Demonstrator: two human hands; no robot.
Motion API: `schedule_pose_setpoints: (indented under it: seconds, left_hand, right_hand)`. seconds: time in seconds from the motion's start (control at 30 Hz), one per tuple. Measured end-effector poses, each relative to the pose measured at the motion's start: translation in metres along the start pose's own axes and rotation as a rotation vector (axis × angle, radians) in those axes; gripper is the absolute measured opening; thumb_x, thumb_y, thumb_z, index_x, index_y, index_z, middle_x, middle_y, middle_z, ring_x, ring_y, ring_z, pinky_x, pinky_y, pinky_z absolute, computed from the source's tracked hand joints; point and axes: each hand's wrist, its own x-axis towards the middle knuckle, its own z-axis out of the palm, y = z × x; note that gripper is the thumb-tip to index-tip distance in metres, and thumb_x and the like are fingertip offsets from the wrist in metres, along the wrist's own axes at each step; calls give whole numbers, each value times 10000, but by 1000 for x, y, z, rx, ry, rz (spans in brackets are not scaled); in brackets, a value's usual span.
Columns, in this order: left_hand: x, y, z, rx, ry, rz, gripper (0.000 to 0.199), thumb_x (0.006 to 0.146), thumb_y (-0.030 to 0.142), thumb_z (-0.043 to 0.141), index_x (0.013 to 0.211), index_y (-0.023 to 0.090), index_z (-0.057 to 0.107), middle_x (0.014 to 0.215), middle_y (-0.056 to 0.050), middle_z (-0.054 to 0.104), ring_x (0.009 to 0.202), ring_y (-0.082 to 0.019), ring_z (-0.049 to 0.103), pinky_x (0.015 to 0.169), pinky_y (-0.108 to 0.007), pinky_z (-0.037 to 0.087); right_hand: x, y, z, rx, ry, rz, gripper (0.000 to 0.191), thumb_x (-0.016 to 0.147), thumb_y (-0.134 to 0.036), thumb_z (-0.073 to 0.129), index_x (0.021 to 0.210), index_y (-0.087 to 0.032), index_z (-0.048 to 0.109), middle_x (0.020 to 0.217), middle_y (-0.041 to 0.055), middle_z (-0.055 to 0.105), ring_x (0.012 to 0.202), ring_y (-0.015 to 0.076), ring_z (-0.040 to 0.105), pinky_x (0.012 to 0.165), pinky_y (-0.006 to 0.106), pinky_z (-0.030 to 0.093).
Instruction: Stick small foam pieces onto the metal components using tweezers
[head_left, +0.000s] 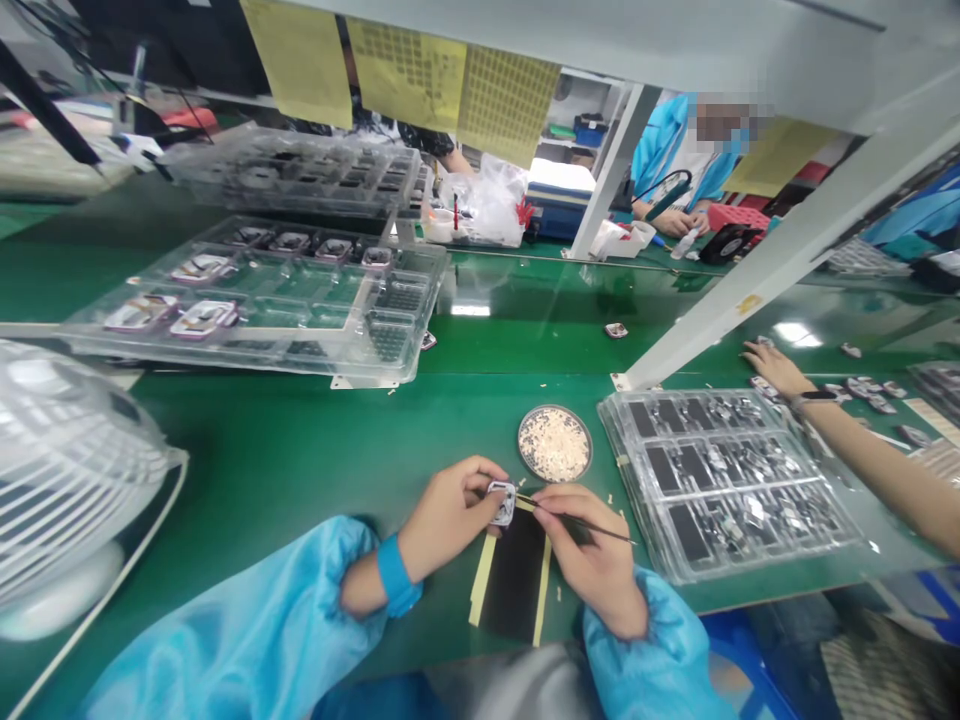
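Note:
My left hand (454, 510), with a blue band at the wrist, holds a small white-rimmed part (502, 503) between thumb and fingers. My right hand (589, 550) is closed on thin dark tweezers (600, 527), whose tip points at the right side of the part. Below both hands a black pad (516, 585) edged with pale yellow tape lies on the green table. A round dish (555, 443) of small pale pieces sits just beyond my right hand.
Stacked clear trays of parts (727, 480) stand at the right, near another person's arm (862, 440). More trays (262, 300) are at the left, behind a white fan (75, 480). A slanted white post (757, 230) rises behind the dish.

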Motion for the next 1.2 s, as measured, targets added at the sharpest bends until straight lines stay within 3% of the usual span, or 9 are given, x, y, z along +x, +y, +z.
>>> schedule_pose_setpoints:
  seconds: [0.37, 0.63, 0.87, 1.03, 1.2]
  left_hand:
    - [0, -4, 0, 23, -6, 18, 242, 822, 316, 695, 979, 147, 619, 843, -58, 729, 681, -198, 726, 623, -325, 640]
    - [-1, -1, 0, -47, -8, 80, 291, 846, 370, 707, 1003, 135, 643, 839, -72, 746, 674, -186, 706, 622, -296, 613]
    - [-6, 6, 0, -9, 20, 126, 295, 877, 380, 667, 1056, 148, 698, 876, -75, 755, 676, -162, 669, 541, -220, 514]
    - [-4, 4, -5, 32, 46, 144, 319, 895, 397, 640, 1076, 148, 722, 805, -52, 735, 537, -104, 544, 448, -188, 368]
    - [-3, 1, -7, 89, 16, 66, 388, 890, 481, 618, 1058, 148, 725, 650, -5, 666, 435, -87, 426, 405, -193, 283]
  right_hand:
    - [-1, 1, 2, -42, -49, -4, 229, 890, -56, 655, 1022, -240, 692, 999, 52, 718, 937, 204, 686, 840, 368, 567]
    - [-2, 2, 0, -7, 3, 6, 201, 864, -68, 686, 998, -217, 675, 954, 52, 704, 907, 204, 685, 814, 358, 562]
    - [-4, 4, 0, 31, -12, 71, 187, 866, -91, 702, 997, -222, 682, 949, 48, 711, 911, 199, 686, 836, 344, 553]
    - [-2, 8, -1, 284, -94, 196, 97, 913, -131, 668, 938, -225, 670, 951, 49, 709, 923, 194, 682, 825, 336, 547]
    - [-7, 3, -11, 560, -153, 379, 74, 903, -224, 715, 895, -205, 645, 932, 54, 695, 825, 174, 668, 747, 305, 535]
